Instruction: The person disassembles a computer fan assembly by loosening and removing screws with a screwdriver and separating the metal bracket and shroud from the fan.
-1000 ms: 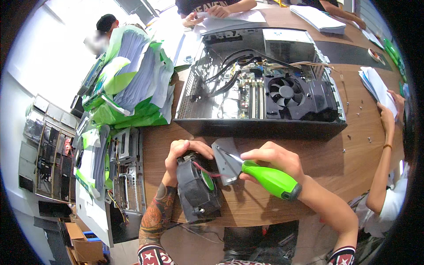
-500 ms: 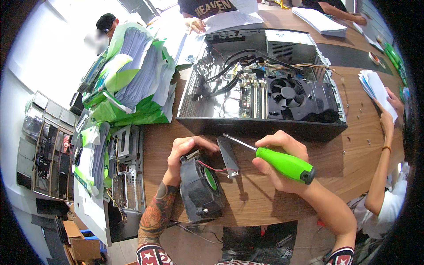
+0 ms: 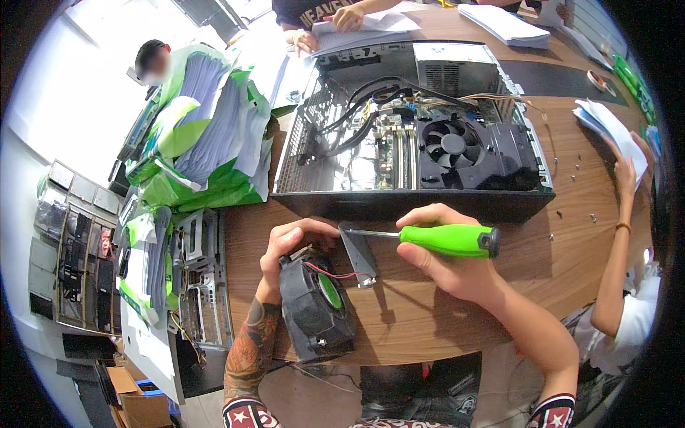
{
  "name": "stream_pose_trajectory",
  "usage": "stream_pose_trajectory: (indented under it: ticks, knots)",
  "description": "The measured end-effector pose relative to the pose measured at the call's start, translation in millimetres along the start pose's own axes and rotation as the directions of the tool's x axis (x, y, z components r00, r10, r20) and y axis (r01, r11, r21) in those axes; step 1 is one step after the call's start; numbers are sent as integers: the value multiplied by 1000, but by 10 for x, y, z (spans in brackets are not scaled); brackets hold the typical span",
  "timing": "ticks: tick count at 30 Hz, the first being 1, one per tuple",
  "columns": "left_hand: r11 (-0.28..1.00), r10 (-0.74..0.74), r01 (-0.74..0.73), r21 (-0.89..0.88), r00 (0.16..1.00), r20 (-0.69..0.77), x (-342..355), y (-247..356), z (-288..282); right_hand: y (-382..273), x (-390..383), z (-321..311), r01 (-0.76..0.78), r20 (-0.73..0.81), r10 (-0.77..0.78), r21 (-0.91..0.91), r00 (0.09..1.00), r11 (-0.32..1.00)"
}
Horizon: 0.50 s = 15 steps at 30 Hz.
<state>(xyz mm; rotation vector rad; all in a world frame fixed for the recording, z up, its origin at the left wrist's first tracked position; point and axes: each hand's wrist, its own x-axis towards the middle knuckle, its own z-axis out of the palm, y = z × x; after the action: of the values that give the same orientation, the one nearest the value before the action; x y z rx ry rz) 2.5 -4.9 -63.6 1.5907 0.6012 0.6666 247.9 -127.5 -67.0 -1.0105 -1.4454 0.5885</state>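
My left hand (image 3: 284, 246) is closed on the top of a black plastic blower unit (image 3: 314, 321) with a green disc and red-black wires, near the table's front edge. Its curled fingers also reach a narrow dark metal plate (image 3: 358, 253) standing tilted beside the unit, the wires running to its lower end. My right hand (image 3: 449, 274) grips a green-handled screwdriver (image 3: 446, 240), held nearly level, its shaft pointing left to the plate's upper end; whether the tip touches cannot be told. An open black computer case (image 3: 410, 203) lies behind both hands, with a fan, boards and cables inside.
At left are green-wrapped paper stacks (image 3: 203, 135) and metal chassis parts (image 3: 200, 242). Loose screws (image 3: 560, 214) lie right of the case. A co-worker's hand (image 3: 624, 171) holds papers (image 3: 599, 121) at right; another person's hands (image 3: 348, 18) rest on papers beyond the case.
Since a second ago, my right hand has raised the screwdriver's handle, bringing it from slanting to nearly level. The metal plate has shifted and turned slightly beside my left hand.
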Motion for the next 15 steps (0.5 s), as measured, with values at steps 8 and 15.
stream_pose_trajectory:
  ticks: [8,15]
  knots:
    - [990,-40,33,-133,998,-51,-15,-85,-32,26,13,-21,-43,26,42,23,999,999]
    - [993,-81,74,-94,995,-67,-21,-14,4,17,22,-30,-42,31,42,-2,999,999]
